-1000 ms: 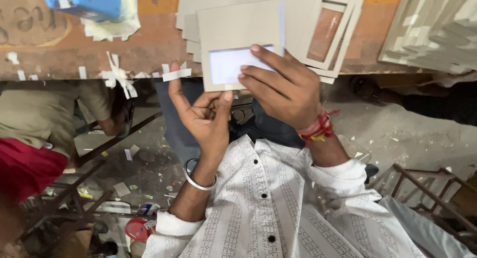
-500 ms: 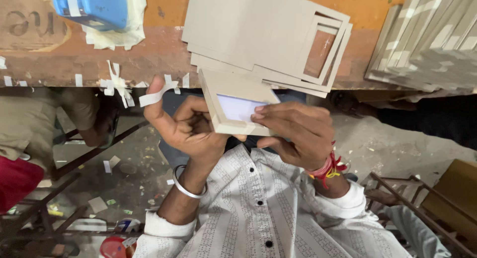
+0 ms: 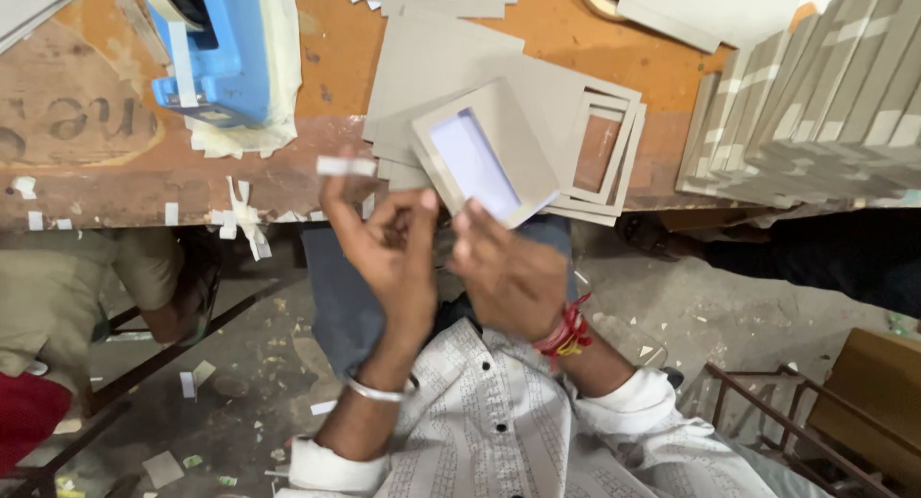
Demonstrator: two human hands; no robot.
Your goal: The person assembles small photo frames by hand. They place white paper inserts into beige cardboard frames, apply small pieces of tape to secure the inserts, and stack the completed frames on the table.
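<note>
grey frame (image 3: 499, 153) now tilted, right hand (image 3: 513, 272) pinching its half-hidden lower edge, left hand (image 3: 384, 244) fingers spread, tape strip (image 3: 345, 166) on fingertip

A worn orange-brown wooden table (image 3: 96, 186) carries a blue tape dispenser (image 3: 216, 61) standing on a pale sheet at its left, with short strips of white tape (image 3: 240, 215) stuck along the near edge. In the middle lies a loose pile of grey cardboard frames (image 3: 600, 148), some with rectangular windows. At the right stands a tall stack of grey boards (image 3: 815, 105).
</note>
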